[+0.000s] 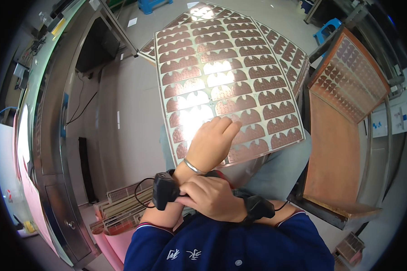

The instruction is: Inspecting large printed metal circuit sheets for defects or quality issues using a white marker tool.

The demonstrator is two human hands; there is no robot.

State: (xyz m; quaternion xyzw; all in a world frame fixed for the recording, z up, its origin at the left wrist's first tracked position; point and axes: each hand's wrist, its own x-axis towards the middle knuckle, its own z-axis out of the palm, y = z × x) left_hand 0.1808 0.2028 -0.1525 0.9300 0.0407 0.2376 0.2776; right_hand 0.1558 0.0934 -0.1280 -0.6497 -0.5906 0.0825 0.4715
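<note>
Large, pale rectangular panel (239,92) with copper-brown shapes: is overlying near edge of brown-patterned stacked panels (286,50); likely stiff, slippery; hold opposite edges. Left hand (213,141): is curling over panel, closure unclear. Right hand (210,198): is clamping black, boxy wrist device (165,190).

Your bracelet (194,166): shiny metal. Your shirt (262,246): matt cloth. Patterned sheet (238,105) before you: glossy, coppery. Brown board (332,153) at right: matt wood.

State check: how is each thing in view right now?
Left hand: fingers bent, over the large panel.
Right hand: fingers bent, at left wrist.
Large panel: patterned side up, partly covering another panel.
Bracelet: worn on left wrist.
Cabinet door: shut.
Orange-framed panel: slanted.
</note>
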